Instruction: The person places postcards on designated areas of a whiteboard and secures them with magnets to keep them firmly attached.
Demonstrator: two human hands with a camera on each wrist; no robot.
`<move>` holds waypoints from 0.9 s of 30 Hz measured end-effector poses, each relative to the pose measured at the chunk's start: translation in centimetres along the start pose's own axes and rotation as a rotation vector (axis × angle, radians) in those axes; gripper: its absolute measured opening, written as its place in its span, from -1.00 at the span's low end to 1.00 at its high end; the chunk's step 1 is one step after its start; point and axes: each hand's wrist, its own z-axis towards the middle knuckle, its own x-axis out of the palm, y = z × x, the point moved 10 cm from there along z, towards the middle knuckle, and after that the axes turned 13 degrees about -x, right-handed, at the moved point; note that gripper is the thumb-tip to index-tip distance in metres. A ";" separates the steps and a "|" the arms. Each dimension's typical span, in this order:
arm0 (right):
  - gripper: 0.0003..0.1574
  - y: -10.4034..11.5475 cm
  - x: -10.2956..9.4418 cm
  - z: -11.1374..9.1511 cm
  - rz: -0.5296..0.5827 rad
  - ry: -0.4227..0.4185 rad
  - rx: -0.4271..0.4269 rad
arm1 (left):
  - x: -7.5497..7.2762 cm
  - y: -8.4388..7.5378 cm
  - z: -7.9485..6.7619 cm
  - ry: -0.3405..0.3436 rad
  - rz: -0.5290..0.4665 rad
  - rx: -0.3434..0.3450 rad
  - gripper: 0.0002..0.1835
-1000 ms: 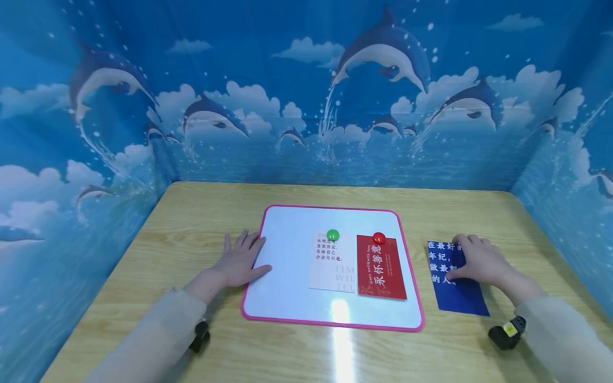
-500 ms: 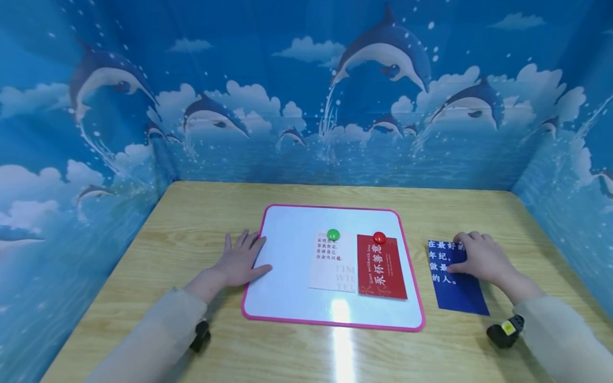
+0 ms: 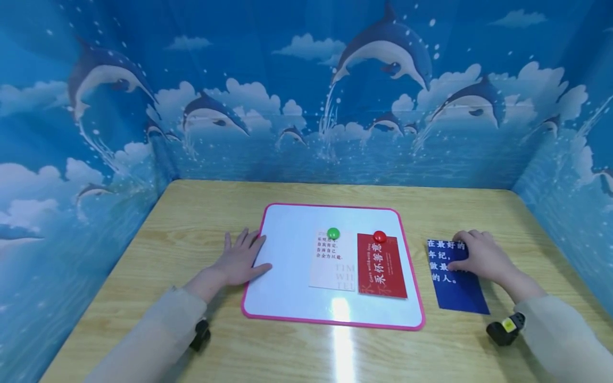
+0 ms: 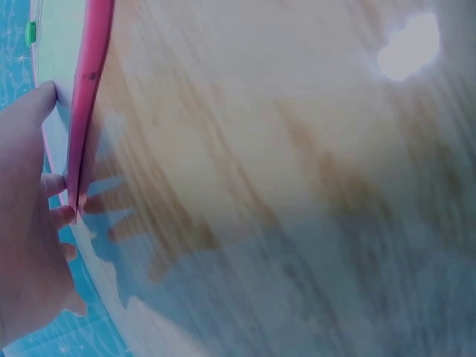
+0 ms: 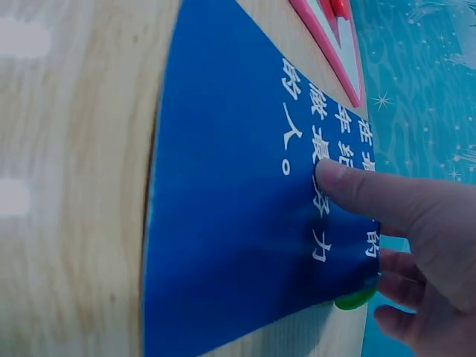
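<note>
My left hand [image 3: 239, 260] rests on the left edge of a small whiteboard [image 3: 287, 298] with a pink rim, fingers spread and thumb over the white face. In the left wrist view the fingertips [image 4: 62, 216] touch the pink frame. A dark blue card [image 3: 462, 298] with white Chinese characters lies right of the board. My right hand [image 3: 483, 258] holds its upper right part, thumb on the printed face and fingers curled at the far edge. A green round piece [image 5: 355, 299] shows partly beneath that edge in the right wrist view.
On the whiteboard, a white card [image 3: 330, 274] sits under a green magnet [image 3: 333, 233]. Beside it is a red card [image 3: 383, 271] with a red magnet [image 3: 380, 236]. The wooden table [image 3: 215, 202] is bounded by a blue dolphin-print backdrop [image 3: 297, 159].
My right hand has shifted very slightly on the blue card, uncovering a little more of the print. The left hand, board and cards stay in place.
</note>
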 end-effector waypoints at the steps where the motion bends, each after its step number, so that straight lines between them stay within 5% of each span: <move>1: -0.13 0.0 0.2 0.1 0.021 0.011 -0.005 | 0.0 0.0 0.0 -0.002 0.000 0.002 -0.17; 18: -0.17 -0.6 0.8 0.1 0.131 0.068 0.030 | 0.2 0.1 0.1 0.000 -0.004 0.005 -0.16; 27: -0.51 -1.0 0.0 0.0 0.191 0.030 0.027 | 0.2 0.2 0.2 0.008 0.004 -0.002 -0.16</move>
